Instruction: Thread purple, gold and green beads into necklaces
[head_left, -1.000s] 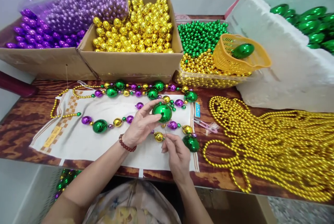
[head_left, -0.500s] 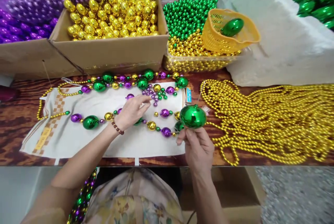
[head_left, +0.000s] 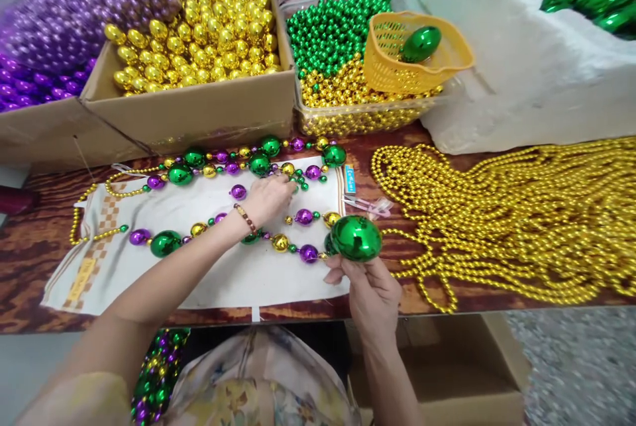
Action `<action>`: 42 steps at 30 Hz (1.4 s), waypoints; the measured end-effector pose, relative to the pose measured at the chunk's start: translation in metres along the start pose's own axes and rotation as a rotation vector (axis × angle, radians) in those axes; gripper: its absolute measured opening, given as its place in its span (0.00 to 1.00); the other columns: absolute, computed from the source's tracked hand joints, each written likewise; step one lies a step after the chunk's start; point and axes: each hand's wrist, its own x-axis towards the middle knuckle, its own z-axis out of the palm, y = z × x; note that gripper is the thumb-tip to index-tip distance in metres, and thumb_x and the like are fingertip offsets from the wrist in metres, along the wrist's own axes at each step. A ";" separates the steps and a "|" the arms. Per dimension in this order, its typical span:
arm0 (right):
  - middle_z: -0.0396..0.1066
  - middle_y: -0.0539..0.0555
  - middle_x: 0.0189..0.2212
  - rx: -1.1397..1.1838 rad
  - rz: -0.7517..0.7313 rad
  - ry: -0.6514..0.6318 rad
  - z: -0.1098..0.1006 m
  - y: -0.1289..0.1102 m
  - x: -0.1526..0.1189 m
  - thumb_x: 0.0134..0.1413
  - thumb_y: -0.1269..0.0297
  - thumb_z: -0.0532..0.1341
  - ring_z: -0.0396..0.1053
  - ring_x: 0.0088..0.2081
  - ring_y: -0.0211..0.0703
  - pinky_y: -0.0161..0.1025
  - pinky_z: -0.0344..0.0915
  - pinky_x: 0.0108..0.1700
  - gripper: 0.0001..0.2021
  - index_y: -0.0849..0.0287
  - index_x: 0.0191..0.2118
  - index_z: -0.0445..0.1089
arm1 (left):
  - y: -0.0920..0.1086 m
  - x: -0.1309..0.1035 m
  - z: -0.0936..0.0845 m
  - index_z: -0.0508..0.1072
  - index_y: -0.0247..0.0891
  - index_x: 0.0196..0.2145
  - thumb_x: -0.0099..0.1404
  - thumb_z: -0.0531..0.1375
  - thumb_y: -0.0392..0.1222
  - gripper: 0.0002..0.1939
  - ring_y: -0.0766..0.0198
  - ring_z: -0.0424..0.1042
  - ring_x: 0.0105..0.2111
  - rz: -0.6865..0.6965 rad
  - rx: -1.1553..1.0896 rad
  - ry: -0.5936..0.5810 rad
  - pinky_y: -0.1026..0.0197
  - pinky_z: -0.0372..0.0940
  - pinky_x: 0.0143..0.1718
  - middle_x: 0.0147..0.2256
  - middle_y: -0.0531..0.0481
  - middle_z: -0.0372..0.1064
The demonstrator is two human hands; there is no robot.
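Observation:
My right hand point(head_left: 373, 287) pinches a large shiny green bead point(head_left: 356, 238) at its underside, raised over the right end of the white towel point(head_left: 209, 287). A thin thread runs left from those fingers toward the strung beads. My left hand point(head_left: 272, 198) reaches over the towel, fingers bent down and together, covering most of the small purple beads; small green beads point(head_left: 302, 181) show beside its fingertips. What it pinches is hidden. A string of purple, green and gold beads point(head_left: 165, 244) loops across the towel. A loose purple bead point(head_left: 238, 192) lies left of my left hand.
Gold bead strands point(head_left: 497, 227) spread over the right of the table. Behind stand a cardboard box point(head_left: 199, 111) of gold beads, a clear tub point(head_left: 368, 118) of small beads, a yellow basket point(head_left: 422, 75) and a white foam box point(head_left: 497, 81). Scissors point(head_left: 368, 206) lie beside the towel.
My left hand has moved right and come down onto the small purple beads, its fingers drawing together. My right hand, still holding the green bead, has moved slightly left and down in view.

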 end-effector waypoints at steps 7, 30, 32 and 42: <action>0.78 0.51 0.26 -0.040 0.021 0.022 0.009 0.003 -0.003 0.60 0.64 0.65 0.74 0.23 0.38 0.34 0.72 0.29 0.07 0.59 0.31 0.74 | 0.000 -0.007 0.010 0.74 0.37 0.33 0.64 0.55 0.30 0.08 0.50 0.72 0.44 -0.037 -0.111 -0.038 0.50 0.62 0.51 0.39 0.38 0.71; 0.72 0.48 0.21 -0.319 -0.089 -0.274 0.027 -0.005 0.004 0.64 0.64 0.60 0.71 0.21 0.36 0.32 0.71 0.26 0.09 0.59 0.34 0.75 | -0.011 -0.053 -0.025 0.79 0.32 0.45 0.66 0.63 0.34 0.10 0.59 0.79 0.39 -0.218 -2.040 0.153 0.47 0.68 0.56 0.37 0.43 0.78; 0.72 0.48 0.20 -0.314 -0.084 -0.278 0.027 -0.004 0.003 0.64 0.64 0.60 0.71 0.20 0.36 0.31 0.70 0.25 0.08 0.58 0.34 0.75 | -0.012 -0.053 -0.025 0.79 0.32 0.44 0.66 0.63 0.34 0.10 0.59 0.79 0.39 -0.209 -2.031 0.162 0.47 0.69 0.56 0.36 0.43 0.78; 0.76 0.50 0.26 -0.317 -0.014 -0.241 0.039 -0.009 0.014 0.64 0.61 0.61 0.75 0.26 0.39 0.35 0.73 0.30 0.07 0.57 0.42 0.73 | -0.012 -0.051 -0.030 0.80 0.35 0.43 0.59 0.69 0.35 0.13 0.62 0.77 0.37 -0.144 -1.920 0.179 0.51 0.69 0.52 0.35 0.47 0.77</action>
